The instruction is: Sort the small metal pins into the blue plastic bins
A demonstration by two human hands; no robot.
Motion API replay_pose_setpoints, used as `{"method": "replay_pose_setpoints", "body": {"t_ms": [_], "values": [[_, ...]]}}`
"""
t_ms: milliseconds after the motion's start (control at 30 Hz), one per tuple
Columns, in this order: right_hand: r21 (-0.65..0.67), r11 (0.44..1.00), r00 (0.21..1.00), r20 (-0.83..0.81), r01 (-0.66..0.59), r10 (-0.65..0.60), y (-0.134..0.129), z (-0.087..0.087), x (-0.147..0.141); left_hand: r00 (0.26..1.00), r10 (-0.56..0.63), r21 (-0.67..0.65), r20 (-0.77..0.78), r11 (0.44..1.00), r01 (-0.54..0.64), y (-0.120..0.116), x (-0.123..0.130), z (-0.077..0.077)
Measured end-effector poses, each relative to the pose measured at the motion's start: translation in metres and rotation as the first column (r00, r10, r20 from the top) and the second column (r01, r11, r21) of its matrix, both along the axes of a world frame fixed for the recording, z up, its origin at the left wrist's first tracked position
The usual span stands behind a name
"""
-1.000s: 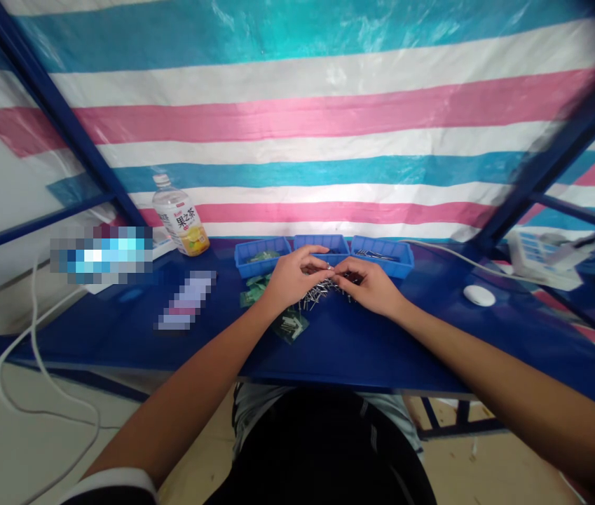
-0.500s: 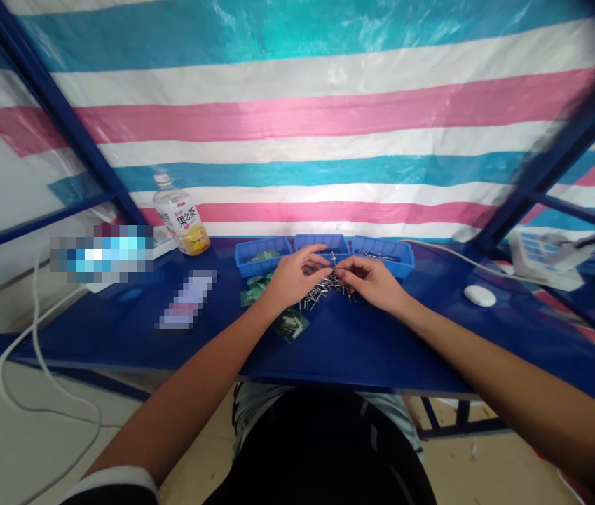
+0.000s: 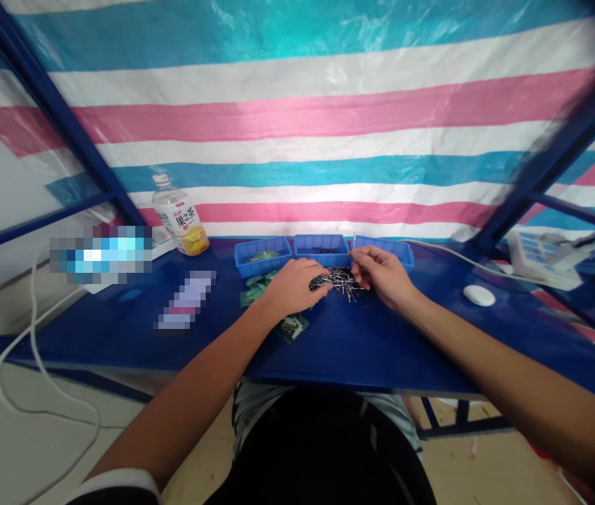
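Observation:
A loose pile of thin metal pieces point(image 3: 345, 283) lies on the blue table between my hands. My left hand point(image 3: 297, 284) rests at the pile's left edge, fingers curved and apart from the thumb, with nothing visibly held. Pinched upright between the thumb and fingertips of my right hand point(image 3: 378, 272) is a thin metal piece point(image 3: 354, 242), in front of the right blue bin point(image 3: 402, 257). Dark pieces lie in the middle blue bin point(image 3: 322, 260). The left blue bin point(image 3: 263, 267) contains small greenish packets.
Green packets point(image 3: 255, 289) and a clear bag of pieces point(image 3: 293, 326) lie by my left hand. A drink bottle point(image 3: 181, 217) and a blurred flat item point(image 3: 186, 301) are at left. To the right are a white round object point(image 3: 479, 295) and a cable point(image 3: 449, 250).
My hands have moved apart, uncovering more of the pile. My left hand lowered onto its left edge; my right hand shifted right with a thin piece upright in its fingertips.

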State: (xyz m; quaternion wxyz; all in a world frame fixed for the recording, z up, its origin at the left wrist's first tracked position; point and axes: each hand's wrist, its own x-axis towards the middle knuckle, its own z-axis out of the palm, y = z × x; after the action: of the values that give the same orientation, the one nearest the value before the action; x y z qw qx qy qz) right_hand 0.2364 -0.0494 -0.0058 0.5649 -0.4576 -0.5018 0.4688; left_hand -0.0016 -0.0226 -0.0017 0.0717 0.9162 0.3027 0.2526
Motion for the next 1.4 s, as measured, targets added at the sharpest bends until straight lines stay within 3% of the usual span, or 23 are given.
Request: {"method": "replay_pose_setpoints", "body": {"t_ms": [300,367,433,500,600,733,867,1067,1233,1400], "values": [[-0.023,0.993,0.991,-0.072,0.113,-0.115,0.004,0.000,0.010,0.997,0.054,-0.009,-0.062,0.998,-0.055,0.007,-0.003,-0.007],[-0.036,0.994,0.994,-0.023,0.105,-0.106,0.002,0.000,0.011,0.997,0.056,-0.004,-0.055,0.998,-0.056,0.008,-0.004,-0.008],[0.035,0.996,0.984,0.150,0.087,-0.091,-0.001,0.000,0.011,0.997,0.059,-0.003,-0.046,0.998,-0.059,0.008,-0.004,-0.008],[0.196,0.980,0.891,0.438,0.034,-0.119,-0.004,0.001,0.012,0.997,0.062,0.001,-0.039,0.998,-0.062,0.008,-0.003,-0.007],[0.363,0.921,0.597,0.774,-0.143,-0.212,-0.008,0.001,0.014,0.998,0.060,0.007,-0.033,0.998,-0.059,0.006,-0.003,-0.005],[0.322,0.916,0.319,0.917,-0.239,-0.239,-0.011,0.001,0.018,0.998,0.064,0.008,-0.029,0.998,-0.063,0.005,-0.002,-0.005],[0.305,0.947,0.123,0.948,-0.101,-0.292,-0.017,0.006,0.019,0.998,0.063,-0.004,-0.030,0.998,-0.063,0.004,-0.001,-0.004],[0.251,0.958,0.026,0.966,0.140,-0.257,-0.019,0.011,0.033,0.996,0.080,-0.027,-0.032,0.996,-0.081,0.003,-0.001,-0.001],[0.117,0.981,0.004,0.993,0.155,-0.119,-0.018,0.002,0.046,0.997,0.071,-0.041,-0.011,0.997,-0.071,0.003,-0.001,-0.001],[-0.022,0.996,0.019,1.000,0.090,0.020,-0.024,0.001,0.039,0.997,0.070,-0.038,-0.022,0.997,-0.071,0.004,-0.001,-0.002]]}}
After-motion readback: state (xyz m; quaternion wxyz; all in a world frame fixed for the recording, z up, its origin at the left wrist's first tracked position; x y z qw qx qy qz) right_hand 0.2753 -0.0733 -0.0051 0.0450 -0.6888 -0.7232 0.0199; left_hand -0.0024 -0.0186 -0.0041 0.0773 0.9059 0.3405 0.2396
